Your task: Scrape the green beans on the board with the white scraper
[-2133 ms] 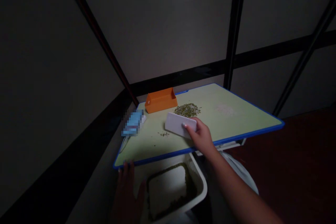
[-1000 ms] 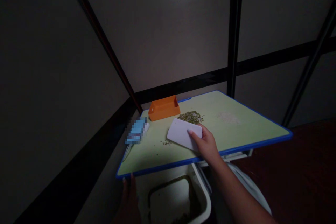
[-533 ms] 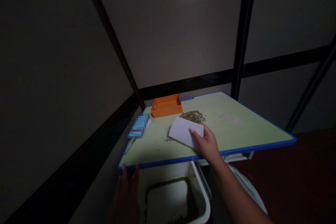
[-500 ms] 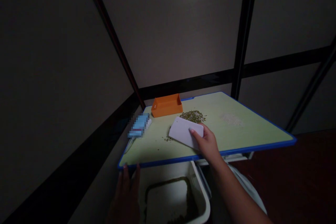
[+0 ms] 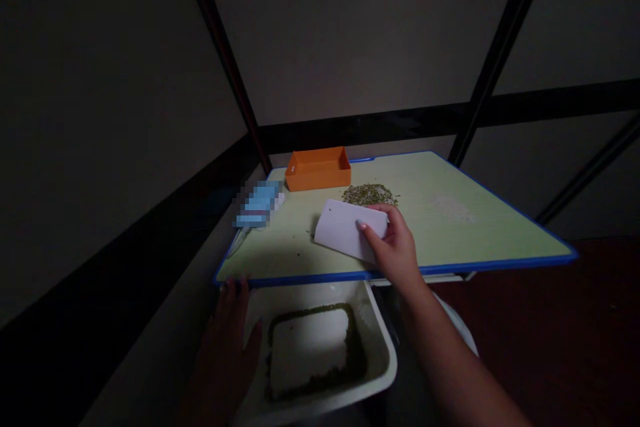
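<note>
My right hand grips a white plastic scraper, thumb on its face and the fingers behind. Its blade is tilted over the pale green tabletop, close to the front edge. Just behind the scraper spreads a pile of small greenish grains; a few stray bits lie to its left. Below the table's front edge stands a white bin with similar grains along the edges of its floor. My left hand lies along the bin's left side in shadow, fingers stretched toward the table corner and thumb apart.
An orange open box sits at the back left of the table. A blurred-out blue item with a white cable lies at the left edge. Toward the right is a thin patch of pale grains. Dark-framed wall panels enclose the back and left.
My view has tipped downward, showing more of the bin. The scraper has shifted slightly left over the stray grains near the front. My left thumb now stands apart from the fingers.
</note>
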Demonstrator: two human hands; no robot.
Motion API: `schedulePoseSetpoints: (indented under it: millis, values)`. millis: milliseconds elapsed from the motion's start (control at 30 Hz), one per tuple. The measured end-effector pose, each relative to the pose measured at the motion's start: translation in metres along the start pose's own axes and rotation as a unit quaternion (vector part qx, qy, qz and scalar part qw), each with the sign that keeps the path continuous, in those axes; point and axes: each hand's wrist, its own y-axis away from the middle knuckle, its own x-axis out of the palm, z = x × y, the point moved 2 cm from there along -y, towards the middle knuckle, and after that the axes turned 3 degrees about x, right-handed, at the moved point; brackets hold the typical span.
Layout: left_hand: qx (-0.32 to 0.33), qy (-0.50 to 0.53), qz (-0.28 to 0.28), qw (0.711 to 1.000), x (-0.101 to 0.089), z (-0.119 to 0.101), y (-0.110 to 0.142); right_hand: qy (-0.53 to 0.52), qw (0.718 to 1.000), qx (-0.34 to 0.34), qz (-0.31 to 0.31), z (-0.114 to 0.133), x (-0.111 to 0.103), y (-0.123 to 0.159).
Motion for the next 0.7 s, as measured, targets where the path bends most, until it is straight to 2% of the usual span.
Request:
schedulePoseSetpoints:
  millis: [133,367,533,700]
  values:
    - [0.011,-0.01,-0.025,1.0,0.007,-0.01,0.005,0.017,0.998,-0.042,0.044,0.005,0.015,-0.003]
    - [0.048,-0.005,-0.017,0.999,0.01,-0.011,0.012,0.039,0.992,-0.069,0.094,0.007,0.033,-0.004]
    - [0.053,0.018,-0.036,0.998,0.014,-0.011,0.015,0.053,0.994,-0.063,0.067,0.014,0.029,-0.002]
    - [0.016,0.045,-0.038,0.998,0.017,-0.016,0.018,0.039,0.999,-0.005,0.036,0.008,0.021,-0.004]
